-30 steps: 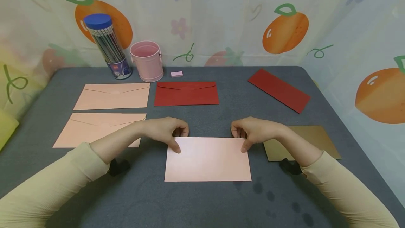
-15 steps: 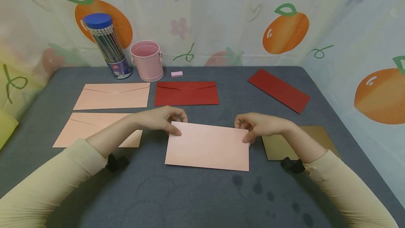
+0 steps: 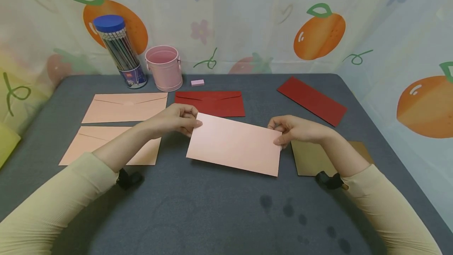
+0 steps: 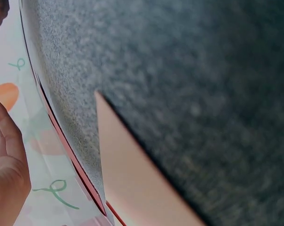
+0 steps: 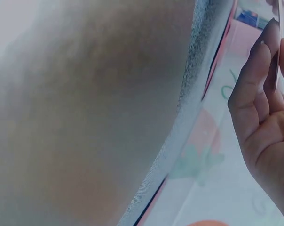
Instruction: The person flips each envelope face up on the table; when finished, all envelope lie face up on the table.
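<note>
My left hand (image 3: pixel 177 120) pinches the upper left corner of a plain pale pink envelope (image 3: pixel 235 145), thumb on the near face. My right hand (image 3: pixel 297 130) grips its upper right corner the same way. The envelope is lifted off the table and slants, its left end farther back; no flap shows on this side. Its upper left part overlaps the flap-up red envelope (image 3: pixel 209 103) in the head view. In the right wrist view the held envelope (image 5: pixel 276 66) appears as a thin edge between thumb and fingers. A flap-up pink envelope (image 3: pixel 95 145) lies partly behind my left forearm.
Another pink envelope (image 3: pixel 125 107) lies at the back left. A slanted red envelope (image 3: pixel 311 100) and a gold envelope (image 3: pixel 308 160), partly under my right arm, lie at the right. Behind stand a pencil tub (image 3: pixel 120 50), a pink bucket (image 3: pixel 164 70) and a small pink block (image 3: pixel 197 83).
Both hands have raised the pink envelope and carried it toward the back of the table. It has turned so that its left end leads; the other envelopes have stayed put.
</note>
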A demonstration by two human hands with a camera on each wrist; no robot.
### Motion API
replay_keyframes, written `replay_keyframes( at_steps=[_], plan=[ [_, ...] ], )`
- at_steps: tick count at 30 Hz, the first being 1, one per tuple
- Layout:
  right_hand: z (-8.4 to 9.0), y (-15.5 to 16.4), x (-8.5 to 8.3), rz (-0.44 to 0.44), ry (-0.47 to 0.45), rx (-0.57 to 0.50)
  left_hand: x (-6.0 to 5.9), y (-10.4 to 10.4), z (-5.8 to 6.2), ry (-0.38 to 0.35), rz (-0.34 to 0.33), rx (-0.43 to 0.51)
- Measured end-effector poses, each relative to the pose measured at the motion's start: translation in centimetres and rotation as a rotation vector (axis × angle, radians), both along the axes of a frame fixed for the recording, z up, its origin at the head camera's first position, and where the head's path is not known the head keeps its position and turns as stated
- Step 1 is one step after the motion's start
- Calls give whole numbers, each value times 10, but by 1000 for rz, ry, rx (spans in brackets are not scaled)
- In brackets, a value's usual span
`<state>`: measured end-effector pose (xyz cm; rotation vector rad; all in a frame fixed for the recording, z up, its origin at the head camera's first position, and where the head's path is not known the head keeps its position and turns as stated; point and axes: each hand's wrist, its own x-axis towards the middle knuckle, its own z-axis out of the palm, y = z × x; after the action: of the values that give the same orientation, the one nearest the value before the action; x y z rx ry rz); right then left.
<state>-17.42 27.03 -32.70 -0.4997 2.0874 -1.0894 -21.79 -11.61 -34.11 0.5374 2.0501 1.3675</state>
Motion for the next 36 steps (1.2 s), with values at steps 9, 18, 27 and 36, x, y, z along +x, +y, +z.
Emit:
replay_keyframes(
  at_steps=[9, 18, 27, 36],
  plan=[
    [1, 2, -3, -113, 17, -36, 0, -3, 0, -14, 49, 40],
    [4, 1, -8, -329, 71, -96, -1, -7, 7, 15, 208, 143],
    [4, 2, -10, -457, -91, -332, -1, -9, 9, 48, 274, 214],
    [7, 2, -10, -467, -142, -530, -4, -13, 12, 105, 316, 269]
  ],
)
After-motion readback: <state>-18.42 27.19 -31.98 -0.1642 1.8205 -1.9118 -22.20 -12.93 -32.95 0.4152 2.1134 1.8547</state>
